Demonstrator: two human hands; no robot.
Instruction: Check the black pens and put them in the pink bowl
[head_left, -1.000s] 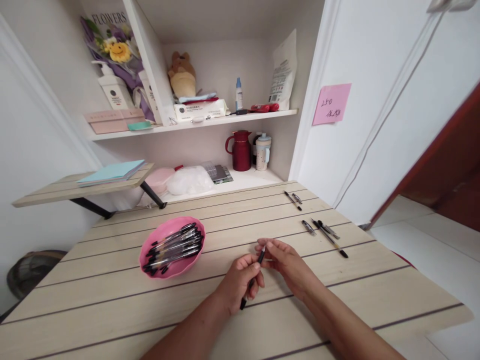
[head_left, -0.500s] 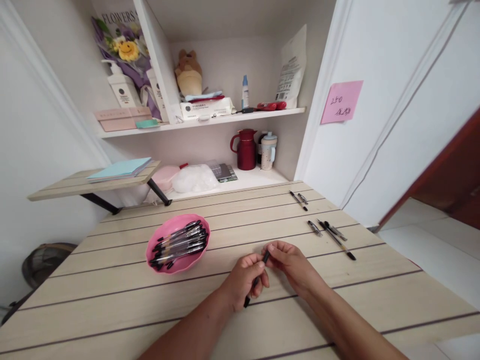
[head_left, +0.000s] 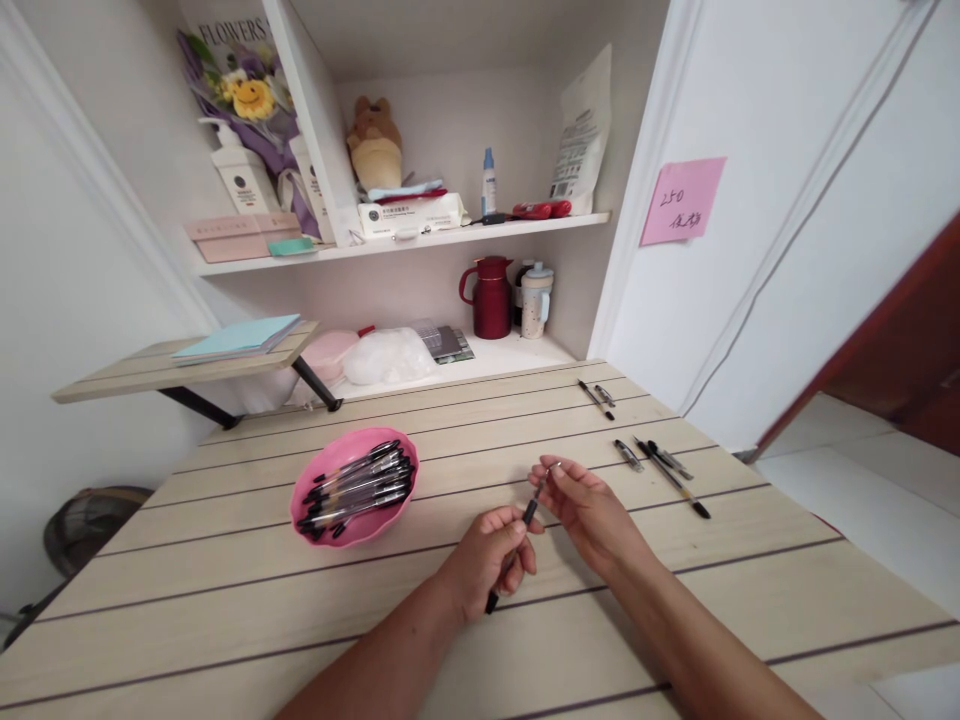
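My left hand (head_left: 491,565) is closed around a black pen (head_left: 529,512), whose dark end sticks out below the palm. The pen slants up and away toward my right hand (head_left: 574,500). There the thumb and fingers pinch a clear, shiny pen cap (head_left: 553,467) at the pen's upper end; fingers partly hide it, and I cannot tell whether it is fully off. Left of my hands, a pink bowl (head_left: 352,538) holds several black-and-clear pens (head_left: 364,488).
On the table's right lie an uncapped pen (head_left: 679,480) with loose clear caps (head_left: 628,456) near it, and another pen (head_left: 596,400) farther back. A small raised shelf (head_left: 112,375) stands at the left. Behind, a red jug (head_left: 493,300) sits in the cabinet.
My right hand has drawn slightly up and away from my left, uncovering more of the pen's upper end and the shiny cap. My left hand keeps its grip, almost still.
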